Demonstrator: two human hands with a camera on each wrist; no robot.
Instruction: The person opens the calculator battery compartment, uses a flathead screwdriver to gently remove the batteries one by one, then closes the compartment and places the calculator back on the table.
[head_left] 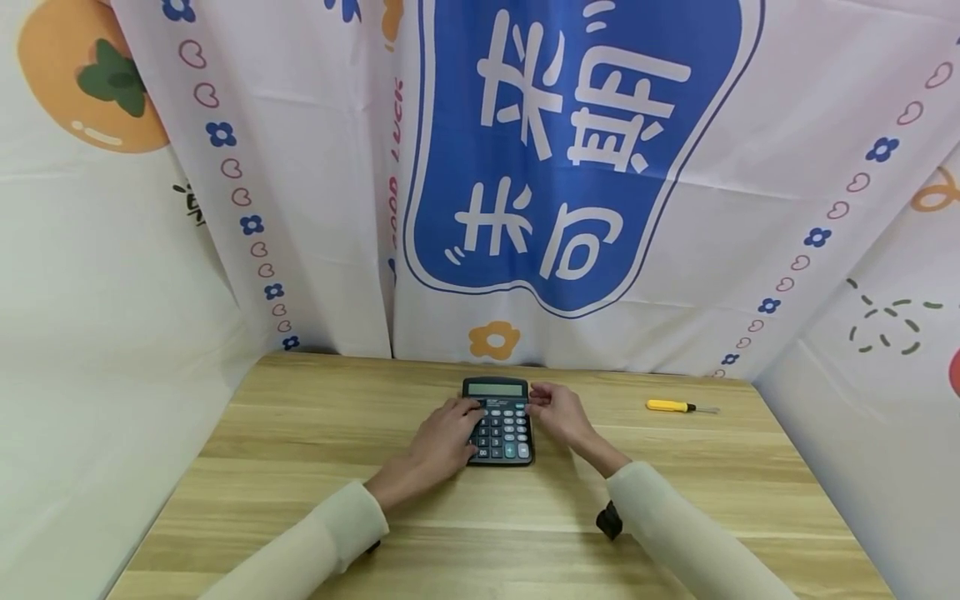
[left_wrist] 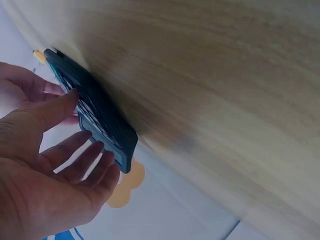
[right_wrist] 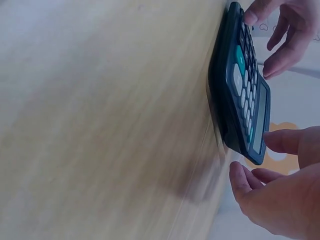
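Note:
A dark calculator (head_left: 501, 452) with a grey display and white, dark and green keys lies face up on the wooden table. My left hand (head_left: 442, 437) rests over its left side. In the right wrist view that hand's thumb touches the lower keys and its loosely bent fingers are over the far side. At the upper right corner is my right hand (head_left: 561, 414). Its thumb is at the display's edge, while the other fingers (right_wrist: 239, 182) stand apart from the casing in the right wrist view. Part of the left-hand keys is hidden under my left hand.
A screwdriver (head_left: 669, 406) with a yellow handle lies to the right on the wooden table (head_left: 300, 450). Printed white cloth (head_left: 337, 275) hangs along the table's back edge. A black object (head_left: 609, 521) shows beside my right sleeve.

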